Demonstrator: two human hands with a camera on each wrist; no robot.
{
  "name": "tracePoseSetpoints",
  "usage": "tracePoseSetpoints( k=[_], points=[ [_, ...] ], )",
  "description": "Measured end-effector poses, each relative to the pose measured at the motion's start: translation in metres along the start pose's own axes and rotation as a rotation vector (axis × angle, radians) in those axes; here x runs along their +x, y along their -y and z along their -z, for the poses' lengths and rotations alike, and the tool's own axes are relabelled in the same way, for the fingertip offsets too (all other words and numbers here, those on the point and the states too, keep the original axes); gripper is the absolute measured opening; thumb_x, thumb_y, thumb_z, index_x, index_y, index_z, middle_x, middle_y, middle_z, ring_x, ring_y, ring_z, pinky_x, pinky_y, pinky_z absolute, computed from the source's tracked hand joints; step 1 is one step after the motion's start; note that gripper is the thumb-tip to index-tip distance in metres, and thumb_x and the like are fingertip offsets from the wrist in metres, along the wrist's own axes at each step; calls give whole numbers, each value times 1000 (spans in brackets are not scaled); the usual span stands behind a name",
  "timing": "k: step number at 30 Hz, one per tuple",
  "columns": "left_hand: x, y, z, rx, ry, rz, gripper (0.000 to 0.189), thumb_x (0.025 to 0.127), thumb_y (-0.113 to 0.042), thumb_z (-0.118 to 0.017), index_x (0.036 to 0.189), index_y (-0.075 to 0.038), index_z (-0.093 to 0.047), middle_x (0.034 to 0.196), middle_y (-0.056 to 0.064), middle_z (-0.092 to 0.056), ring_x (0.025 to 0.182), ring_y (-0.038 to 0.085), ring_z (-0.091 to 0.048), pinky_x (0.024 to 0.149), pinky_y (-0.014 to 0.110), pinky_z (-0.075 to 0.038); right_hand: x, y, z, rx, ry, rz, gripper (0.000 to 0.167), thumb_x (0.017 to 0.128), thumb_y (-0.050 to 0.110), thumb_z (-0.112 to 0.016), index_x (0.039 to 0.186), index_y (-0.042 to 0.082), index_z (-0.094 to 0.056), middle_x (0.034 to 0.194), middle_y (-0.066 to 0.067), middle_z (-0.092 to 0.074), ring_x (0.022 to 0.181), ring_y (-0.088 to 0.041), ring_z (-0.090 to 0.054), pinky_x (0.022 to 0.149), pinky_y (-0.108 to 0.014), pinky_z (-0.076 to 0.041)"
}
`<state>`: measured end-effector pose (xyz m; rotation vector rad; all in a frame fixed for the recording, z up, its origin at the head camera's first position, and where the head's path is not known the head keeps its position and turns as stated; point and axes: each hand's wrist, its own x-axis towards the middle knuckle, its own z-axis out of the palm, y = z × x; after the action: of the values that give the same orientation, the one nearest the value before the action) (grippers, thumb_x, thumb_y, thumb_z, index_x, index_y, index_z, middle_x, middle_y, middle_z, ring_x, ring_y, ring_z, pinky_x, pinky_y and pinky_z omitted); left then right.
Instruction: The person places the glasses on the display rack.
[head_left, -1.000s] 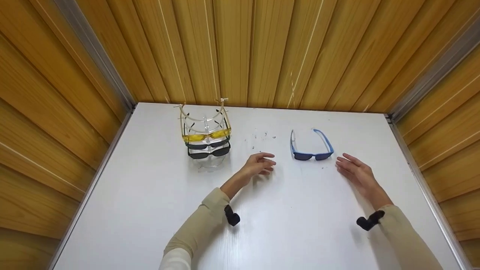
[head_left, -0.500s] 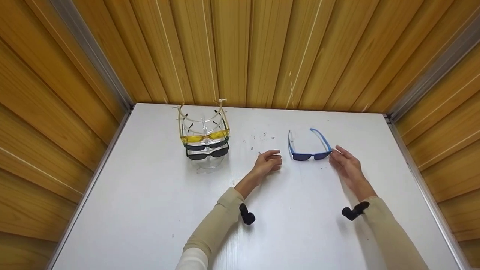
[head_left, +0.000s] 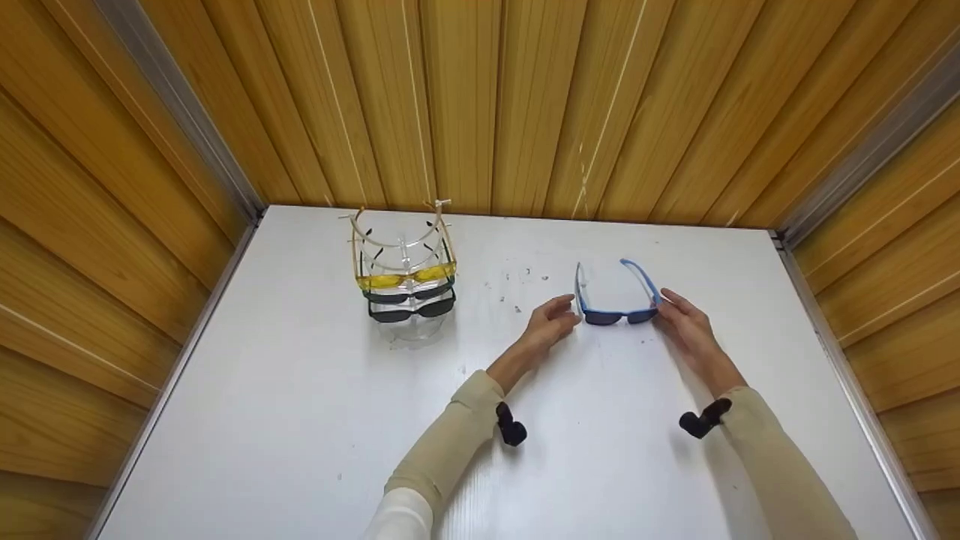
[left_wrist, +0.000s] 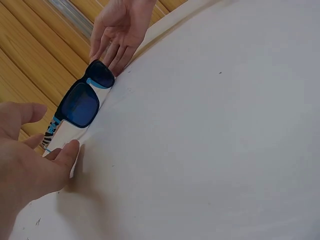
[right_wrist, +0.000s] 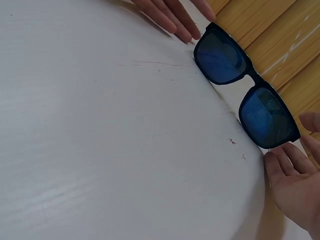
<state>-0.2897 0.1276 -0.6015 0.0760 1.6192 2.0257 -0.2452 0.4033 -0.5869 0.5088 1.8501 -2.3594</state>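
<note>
Blue-framed sunglasses [head_left: 619, 315] with dark bluish lenses rest on the white table, temples unfolded toward the back wall. Beside their left temple is my left hand [head_left: 551, 322], thumb and fingers spread apart around the patterned temple in the left wrist view. My right hand [head_left: 690, 330] is at the opposite front corner, its fingertips right at the frame. In the right wrist view, fingers [right_wrist: 287, 159] lie below that corner of the sunglasses [right_wrist: 267, 117], and the thumb stays apart on the outer side.
To the left, a clear display stand [head_left: 416, 328] carries yellow-lensed glasses [head_left: 405, 279] above two dark sunglasses [head_left: 412, 310]. Wood-patterned panels [head_left: 525, 105] enclose the table [head_left: 285, 420] at the back and sides. Small dark marks dot the tabletop.
My left hand has moved right, up to the sunglasses' left temple. My right hand has come in leftward to their right corner. The sunglasses stay in about the same place.
</note>
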Motion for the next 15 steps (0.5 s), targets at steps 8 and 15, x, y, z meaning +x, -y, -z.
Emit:
tracePoseSetpoints(
  k=[8, 15],
  points=[
    [2, -1, -8, -28, 49, -19, 59, 94, -8, -66, 151, -8, -49, 155, 15, -50, 142, 26, -50, 123, 38, -39, -6, 3, -4, 43, 12, -21, 65, 107, 11, -50, 162, 1, -17, 103, 14, -76, 111, 0, -66, 128, -34, -23],
    [1, -1, -9, -52, 51, -34, 57, 94, -6, -66, 149, -5, -51, 154, 16, -50, 137, 22, -55, 121, 39, -41, -12, 7, -3, 97, 19, -60, 66, 106, 10, -53, 162, 1, -18, 107, 6, -78, 111, -5, -69, 123, -30, -33]
  ],
)
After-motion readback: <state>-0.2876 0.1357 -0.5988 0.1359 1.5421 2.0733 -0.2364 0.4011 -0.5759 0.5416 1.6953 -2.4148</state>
